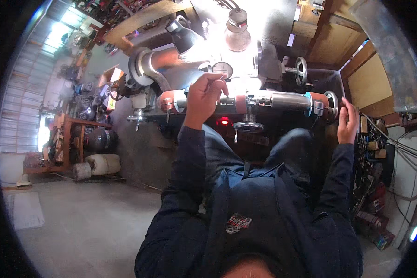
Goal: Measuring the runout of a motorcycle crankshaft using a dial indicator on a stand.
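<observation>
I see L hand (207, 97) curled, can't tell grip; R hand (348, 121) mostly open, empty AFAICT, nearer round silver metal handwheel (332, 105) just to its L, touch unclear. Wheel's axis runs L-R betw hands.

Machine (287, 99): horizontal, cylindrical bare-metal front section with orange-red parts near both ends; handwheel (331, 105): round, silvery, foreshortened, mounted at the right end of the front section; dial gauge (222, 69): round, pale-faced, located beyond the front section, left of its middle.
</observation>
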### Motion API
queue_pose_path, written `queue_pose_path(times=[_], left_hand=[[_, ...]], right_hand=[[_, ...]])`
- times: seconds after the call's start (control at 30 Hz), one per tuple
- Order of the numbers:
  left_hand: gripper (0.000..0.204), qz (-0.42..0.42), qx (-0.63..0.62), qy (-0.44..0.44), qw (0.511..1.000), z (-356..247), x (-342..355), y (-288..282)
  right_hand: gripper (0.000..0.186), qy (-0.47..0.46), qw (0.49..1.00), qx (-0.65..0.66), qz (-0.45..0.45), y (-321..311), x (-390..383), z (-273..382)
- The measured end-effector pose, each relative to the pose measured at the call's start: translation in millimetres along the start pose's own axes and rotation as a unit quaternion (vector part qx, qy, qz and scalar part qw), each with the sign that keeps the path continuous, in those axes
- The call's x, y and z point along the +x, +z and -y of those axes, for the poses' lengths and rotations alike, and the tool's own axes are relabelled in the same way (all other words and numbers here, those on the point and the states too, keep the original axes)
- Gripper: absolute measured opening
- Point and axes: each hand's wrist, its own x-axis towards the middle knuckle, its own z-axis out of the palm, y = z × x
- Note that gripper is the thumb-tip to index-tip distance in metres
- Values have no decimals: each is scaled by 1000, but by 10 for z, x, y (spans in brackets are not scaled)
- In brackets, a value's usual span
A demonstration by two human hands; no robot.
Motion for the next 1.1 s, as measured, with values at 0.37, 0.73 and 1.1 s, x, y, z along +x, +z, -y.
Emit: queue_pose_path(times=[0.37, 0.73, 1.1], left_hand=[[30, -313, -26, 143, 939, -329, -113, -60], [17, -175, -170, -178, 953, 250, -1076, -414], [17, -245, -198, -232, 920, 729, -1403, -300]], right_hand=[[24, 71, 995, 66, 0, 120, 23, -336], [35, 164, 970, 147, 104, 590, 327, -923], [29, 86, 978, 57, 179, 643, -207, -1258]])
